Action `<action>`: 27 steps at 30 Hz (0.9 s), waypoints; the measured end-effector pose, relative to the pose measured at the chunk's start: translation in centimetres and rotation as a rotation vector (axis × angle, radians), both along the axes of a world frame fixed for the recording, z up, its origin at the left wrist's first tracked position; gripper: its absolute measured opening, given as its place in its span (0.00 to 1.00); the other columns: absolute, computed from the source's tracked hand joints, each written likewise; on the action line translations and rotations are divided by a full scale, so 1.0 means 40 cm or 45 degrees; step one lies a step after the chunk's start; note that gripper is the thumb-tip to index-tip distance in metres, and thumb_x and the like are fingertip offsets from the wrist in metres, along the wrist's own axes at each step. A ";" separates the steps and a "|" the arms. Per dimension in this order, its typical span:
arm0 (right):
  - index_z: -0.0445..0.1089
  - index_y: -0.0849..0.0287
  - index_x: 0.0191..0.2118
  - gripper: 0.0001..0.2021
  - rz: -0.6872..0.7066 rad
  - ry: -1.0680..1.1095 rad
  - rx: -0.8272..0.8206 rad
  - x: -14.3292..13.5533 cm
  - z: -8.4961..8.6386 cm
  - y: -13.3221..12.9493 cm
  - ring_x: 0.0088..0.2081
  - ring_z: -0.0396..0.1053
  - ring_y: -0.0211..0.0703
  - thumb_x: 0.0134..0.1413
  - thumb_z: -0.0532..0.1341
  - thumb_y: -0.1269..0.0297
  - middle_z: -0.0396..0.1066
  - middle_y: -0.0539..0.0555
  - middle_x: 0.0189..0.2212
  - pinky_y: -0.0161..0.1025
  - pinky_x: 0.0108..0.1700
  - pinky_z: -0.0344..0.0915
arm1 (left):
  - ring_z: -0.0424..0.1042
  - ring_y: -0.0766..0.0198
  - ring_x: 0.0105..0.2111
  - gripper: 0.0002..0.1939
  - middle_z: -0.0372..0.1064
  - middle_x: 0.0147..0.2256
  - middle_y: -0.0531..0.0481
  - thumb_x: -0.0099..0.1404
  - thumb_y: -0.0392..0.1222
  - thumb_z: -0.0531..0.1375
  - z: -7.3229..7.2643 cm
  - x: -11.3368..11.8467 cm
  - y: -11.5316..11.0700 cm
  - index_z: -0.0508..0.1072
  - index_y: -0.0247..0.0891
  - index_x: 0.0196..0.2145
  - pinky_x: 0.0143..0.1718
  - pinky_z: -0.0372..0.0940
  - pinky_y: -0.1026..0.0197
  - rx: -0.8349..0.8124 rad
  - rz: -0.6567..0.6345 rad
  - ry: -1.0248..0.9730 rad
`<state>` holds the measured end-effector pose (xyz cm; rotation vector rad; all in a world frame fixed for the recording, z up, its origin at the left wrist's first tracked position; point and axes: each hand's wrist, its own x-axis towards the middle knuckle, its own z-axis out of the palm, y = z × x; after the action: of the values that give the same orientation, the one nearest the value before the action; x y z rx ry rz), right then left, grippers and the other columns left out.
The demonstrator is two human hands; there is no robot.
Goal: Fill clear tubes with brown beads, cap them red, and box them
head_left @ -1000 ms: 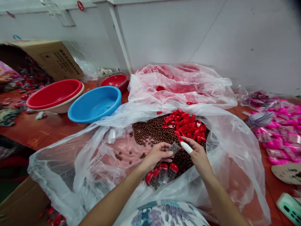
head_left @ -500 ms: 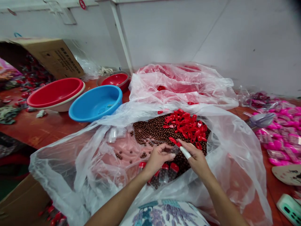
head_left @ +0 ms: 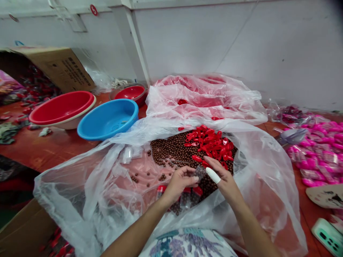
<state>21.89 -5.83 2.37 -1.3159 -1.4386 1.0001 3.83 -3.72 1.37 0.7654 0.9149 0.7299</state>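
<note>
My left hand [head_left: 183, 182] pinches a small clear plastic container [head_left: 198, 172] between thumb and fingers, above the brown beads [head_left: 171, 148]. What is inside the container is too small to tell. Just to its right is my right hand [head_left: 223, 178], its fingers stretched forward and its white-covered thumb apart from them. Red plastic caps [head_left: 213, 144] lie heaped on the beads beyond the hands, and a single red cap [head_left: 197, 158] lies near my right fingertips. Below my left hand, several clear containers with red caps [head_left: 197, 192] rest on the beads, partly hidden by the wrist.
Clear plastic sheeting [head_left: 268, 160] surrounds the beads. A blue basin [head_left: 107, 119] and a red basin [head_left: 61, 107] stand at left, before a cardboard box [head_left: 66, 69]. Pink items [head_left: 318, 157], a scoop [head_left: 293, 136] and a light green phone [head_left: 328, 235] lie at right.
My right fingers have spread away from the red cap they were at, and the thumb has moved apart. My left hand still holds the clear container. The view has shifted slightly.
</note>
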 end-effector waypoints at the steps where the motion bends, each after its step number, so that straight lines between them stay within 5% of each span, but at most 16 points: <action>1: 0.62 0.49 0.55 0.19 0.052 -0.052 0.034 -0.003 0.001 -0.006 0.58 0.56 0.44 0.58 0.54 0.60 0.60 0.53 0.56 0.48 0.59 0.52 | 0.70 0.66 0.31 0.18 0.70 0.33 0.50 0.48 0.40 0.67 0.001 0.001 -0.001 0.70 0.33 0.37 0.35 0.69 0.58 -0.008 0.003 -0.014; 11: 0.43 0.53 0.64 0.37 0.260 -0.639 0.606 -0.016 -0.042 -0.020 0.58 0.55 0.51 0.51 0.61 0.58 0.55 0.61 0.59 0.50 0.56 0.58 | 0.67 0.71 0.27 0.16 0.68 0.29 0.53 0.47 0.35 0.68 -0.013 -0.001 -0.009 0.71 0.34 0.35 0.29 0.65 0.67 -0.051 0.059 -0.154; 16: 0.44 0.54 0.64 0.29 0.308 -0.650 0.630 -0.019 -0.029 -0.028 0.59 0.53 0.48 0.58 0.54 0.66 0.54 0.60 0.60 0.50 0.57 0.57 | 0.68 0.69 0.25 0.16 0.68 0.29 0.53 0.45 0.36 0.68 -0.008 -0.007 -0.014 0.70 0.34 0.34 0.30 0.64 0.64 -0.059 0.073 -0.157; 20: 0.41 0.55 0.64 0.35 0.337 -0.732 0.643 -0.029 -0.020 -0.032 0.60 0.52 0.51 0.54 0.58 0.64 0.53 0.61 0.60 0.52 0.57 0.57 | 0.68 0.69 0.27 0.17 0.69 0.30 0.53 0.45 0.36 0.69 -0.009 -0.011 -0.021 0.71 0.34 0.34 0.33 0.62 0.65 0.074 0.105 -0.112; 23: 0.40 0.57 0.64 0.36 0.266 -0.745 0.656 -0.044 -0.041 -0.035 0.58 0.55 0.51 0.53 0.58 0.66 0.56 0.63 0.58 0.52 0.55 0.59 | 0.67 0.70 0.28 0.16 0.68 0.28 0.54 0.45 0.37 0.69 -0.004 -0.009 -0.026 0.71 0.35 0.33 0.32 0.60 0.67 0.097 0.065 -0.097; 27: 0.40 0.55 0.64 0.37 0.155 -0.655 0.640 -0.081 -0.078 -0.046 0.55 0.59 0.50 0.52 0.59 0.65 0.61 0.61 0.54 0.52 0.54 0.60 | 0.68 0.66 0.34 0.14 0.70 0.33 0.51 0.56 0.46 0.62 0.005 0.006 -0.029 0.70 0.36 0.39 0.39 0.61 0.64 0.027 0.091 -0.193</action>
<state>18.64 -7.67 -0.75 -1.1540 -2.0153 0.3272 4.07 -4.88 1.56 0.6889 0.8014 0.8501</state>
